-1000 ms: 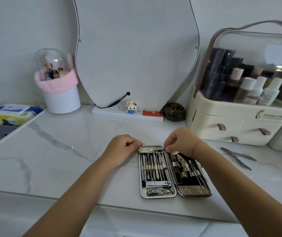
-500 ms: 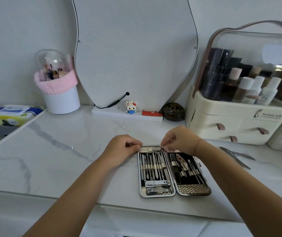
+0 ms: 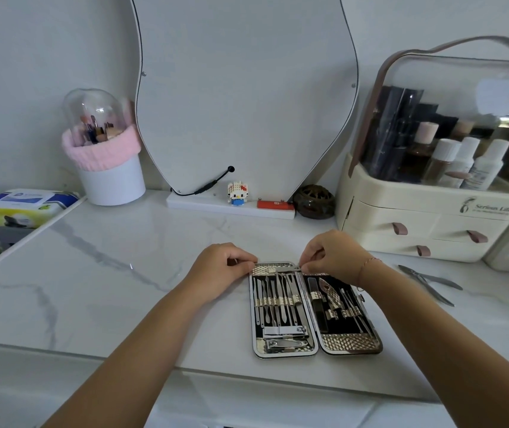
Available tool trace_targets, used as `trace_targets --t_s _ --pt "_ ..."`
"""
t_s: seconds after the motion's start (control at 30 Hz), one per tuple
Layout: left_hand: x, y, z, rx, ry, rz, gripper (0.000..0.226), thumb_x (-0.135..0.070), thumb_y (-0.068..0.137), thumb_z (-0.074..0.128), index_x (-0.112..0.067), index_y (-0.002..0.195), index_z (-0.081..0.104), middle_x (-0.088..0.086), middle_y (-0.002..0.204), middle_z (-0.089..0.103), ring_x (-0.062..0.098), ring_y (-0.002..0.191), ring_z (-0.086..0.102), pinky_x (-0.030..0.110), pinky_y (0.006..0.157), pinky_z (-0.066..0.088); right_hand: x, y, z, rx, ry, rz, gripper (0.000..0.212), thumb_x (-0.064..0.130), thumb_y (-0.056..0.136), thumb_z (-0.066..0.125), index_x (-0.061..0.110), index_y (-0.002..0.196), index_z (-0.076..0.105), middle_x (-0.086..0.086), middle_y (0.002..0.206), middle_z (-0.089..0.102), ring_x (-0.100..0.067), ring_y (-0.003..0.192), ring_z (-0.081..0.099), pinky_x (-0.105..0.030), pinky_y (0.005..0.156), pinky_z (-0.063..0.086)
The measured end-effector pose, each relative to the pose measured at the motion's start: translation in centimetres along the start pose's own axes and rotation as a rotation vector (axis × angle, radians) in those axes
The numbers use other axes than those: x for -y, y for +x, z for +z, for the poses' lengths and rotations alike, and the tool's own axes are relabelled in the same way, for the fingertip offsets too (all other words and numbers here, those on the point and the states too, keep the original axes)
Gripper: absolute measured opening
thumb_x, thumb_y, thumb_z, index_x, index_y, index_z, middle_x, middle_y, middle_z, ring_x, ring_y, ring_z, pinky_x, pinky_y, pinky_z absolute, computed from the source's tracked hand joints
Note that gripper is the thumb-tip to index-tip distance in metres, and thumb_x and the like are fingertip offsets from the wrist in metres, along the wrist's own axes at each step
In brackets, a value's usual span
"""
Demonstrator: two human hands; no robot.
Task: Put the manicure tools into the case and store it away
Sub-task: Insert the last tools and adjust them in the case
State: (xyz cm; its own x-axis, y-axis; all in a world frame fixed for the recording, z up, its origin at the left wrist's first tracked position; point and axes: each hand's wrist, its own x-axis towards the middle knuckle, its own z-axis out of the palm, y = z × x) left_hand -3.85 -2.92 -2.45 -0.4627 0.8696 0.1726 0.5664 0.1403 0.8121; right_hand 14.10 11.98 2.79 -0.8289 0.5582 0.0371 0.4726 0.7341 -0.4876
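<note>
1. Both bare forearms reach forward and angle inward, palms down.
2. The left hand (image 3: 225, 267) is curled, knuckles up (whether it grips anything is hidden).
3. The right hand (image 3: 335, 257) is curled too, its thumb and forefinger pinched together, tips pointing toward the left hand.

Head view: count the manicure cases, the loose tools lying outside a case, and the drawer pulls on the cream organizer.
Manicure case: 1
Loose nippers: 1
Drawer pulls: 3
Total: 5
</note>
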Motion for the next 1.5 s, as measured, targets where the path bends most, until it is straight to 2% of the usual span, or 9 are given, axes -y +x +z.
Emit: trace_targets --t_s 0.37,0.57,0.8,0.97,1.13,1.5 --pt "-0.1 0.0 0.0 -0.004 0.006 0.003 0.013 -0.021 0.084 0.068 -0.026 0.094 0.074 -0.008 0.092 0.068 0.008 0.091 0.061 0.023 0.084 0.044 0.3 0.1 0.2 0.000 -0.021 -0.021 0.002 0.015 0.075 0.073 0.017 0.077 0.073 0.010 0.070 0.065 -0.003 0.066 0.057 -0.016 0.066 0.047" --pt "0.1 0.0 0.0 0.002 0.004 0.001 0.012 -0.021 0.083 0.068 -0.027 0.092 0.074 -0.009 0.092 0.068 0.009 0.092 0.061 0.025 0.086 0.046 0.6 -0.2 0.5 -0.011 -0.048 -0.053 0.005 0.013 0.077 0.069 0.014 0.080 0.073 0.006 0.074 0.066 -0.003 0.065 0.056 -0.014 0.065 0.046" --pt "0.0 0.0 0.0 0.003 -0.005 0.004 0.012 -0.021 0.083 0.069 -0.029 0.091 0.074 -0.010 0.091 0.068 0.009 0.091 0.062 0.029 0.088 0.047 1.0 -0.3 0.6 -0.019 -0.122 -0.079 0.007 0.015 0.080 0.066 0.017 0.082 0.072 0.012 0.072 0.060 0.001 0.065 0.053 -0.007 0.062 0.041" --pt "-0.1 -0.1 0.0 0.000 -0.006 -0.002 0.013 -0.020 0.083 0.069 -0.026 0.092 0.075 -0.010 0.090 0.068 0.009 0.092 0.062 0.027 0.088 0.047 1.0 -0.2 0.7 -0.012 -0.115 -0.077 0.007 0.014 0.079 0.066 0.018 0.080 0.072 0.010 0.073 0.063 -0.001 0.065 0.054 -0.014 0.066 0.045" --pt "0.0 -0.1 0.1 -0.007 -0.021 -0.008 0.012 -0.021 0.082 0.069 -0.027 0.091 0.075 -0.009 0.091 0.069 0.009 0.091 0.062 0.030 0.089 0.048 1.7 0.2 1.1 0.031 -0.136 -0.120 0.005 0.018 0.080 0.067 0.019 0.082 0.071 0.013 0.070 0.060 0.001 0.064 0.052 -0.010 0.063 0.041" --pt "-0.1 -0.1 0.0 -0.008 -0.003 0.001 0.012 -0.022 0.083 0.069 -0.026 0.093 0.074 -0.008 0.091 0.068 0.008 0.090 0.062 0.025 0.084 0.046 1.8 0.1 1.9 -0.013 -0.055 -0.115 0.006 0.022 0.080 0.068 0.018 0.083 0.071 0.002 0.085 0.066 -0.012 0.077 0.059 -0.026 0.075 0.051"
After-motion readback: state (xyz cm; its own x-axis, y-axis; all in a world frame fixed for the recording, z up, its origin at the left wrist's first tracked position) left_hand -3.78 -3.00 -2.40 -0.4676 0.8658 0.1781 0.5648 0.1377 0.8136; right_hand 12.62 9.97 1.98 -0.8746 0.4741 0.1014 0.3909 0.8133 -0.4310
